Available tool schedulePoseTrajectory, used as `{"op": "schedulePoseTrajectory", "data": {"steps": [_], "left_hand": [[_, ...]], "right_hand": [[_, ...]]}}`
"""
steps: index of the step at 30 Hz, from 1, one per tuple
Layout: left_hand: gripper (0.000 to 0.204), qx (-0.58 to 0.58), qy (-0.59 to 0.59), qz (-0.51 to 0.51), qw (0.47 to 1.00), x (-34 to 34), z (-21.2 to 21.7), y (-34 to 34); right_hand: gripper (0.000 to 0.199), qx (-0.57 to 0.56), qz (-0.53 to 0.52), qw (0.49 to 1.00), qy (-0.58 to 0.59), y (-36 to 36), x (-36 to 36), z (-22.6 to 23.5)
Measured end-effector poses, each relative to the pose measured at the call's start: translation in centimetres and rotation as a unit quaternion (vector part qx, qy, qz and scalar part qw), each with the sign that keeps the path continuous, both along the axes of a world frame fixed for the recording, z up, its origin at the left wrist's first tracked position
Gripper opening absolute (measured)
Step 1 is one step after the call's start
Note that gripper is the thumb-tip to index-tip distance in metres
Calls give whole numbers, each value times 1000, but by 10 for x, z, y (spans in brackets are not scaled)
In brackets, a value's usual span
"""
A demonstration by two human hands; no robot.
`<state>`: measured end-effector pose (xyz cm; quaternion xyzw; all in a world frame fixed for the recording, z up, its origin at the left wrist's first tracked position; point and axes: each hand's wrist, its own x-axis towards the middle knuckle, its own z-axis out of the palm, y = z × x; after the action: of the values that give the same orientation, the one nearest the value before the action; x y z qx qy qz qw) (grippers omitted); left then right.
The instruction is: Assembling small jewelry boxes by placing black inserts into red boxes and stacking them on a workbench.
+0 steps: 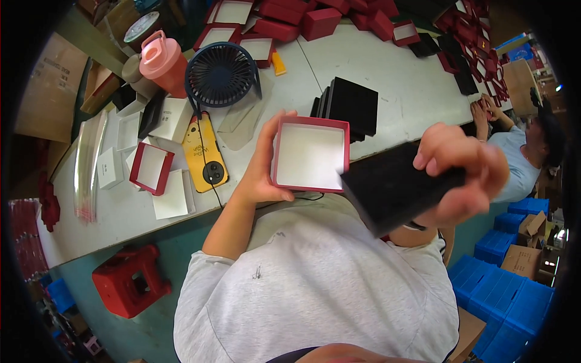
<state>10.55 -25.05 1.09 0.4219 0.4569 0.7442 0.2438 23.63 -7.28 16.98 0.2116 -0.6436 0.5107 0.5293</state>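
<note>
My left hand [261, 172] grips a square red box [311, 121] by its left side, with the white inside facing up. In my right hand [463, 172] is a flat black square pad [396, 187], tilted and a little blurred by motion. The pad's left corner comes close to the box's lower right corner; whether they touch I cannot tell. Beyond the box, a stack of similar black pads [354, 107] stands on the white table [399, 91].
Left of my hands lie a yellow phone [204, 148], a dark blue fan [221, 75], a pink tumbler [163, 63] and a small red frame-like box [151, 169]. Red boxes [321, 24] crowd the far edge. At right sits another person [523, 151], near blue crates [508, 302]. A red stool [130, 281] stands below.
</note>
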Motion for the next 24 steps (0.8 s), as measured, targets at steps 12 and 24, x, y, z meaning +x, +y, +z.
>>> {"op": "schedulePoseTrajectory", "data": {"steps": [12,24], "left_hand": [[138,-33,59,18,998,-5,2,-5],[124,2,-1,27,1000,1,9,0]], "right_hand": [[32,376,32,886,-269,-9,-10,-20],[51,416,-114,848,-309,-20,14,-29]]}}
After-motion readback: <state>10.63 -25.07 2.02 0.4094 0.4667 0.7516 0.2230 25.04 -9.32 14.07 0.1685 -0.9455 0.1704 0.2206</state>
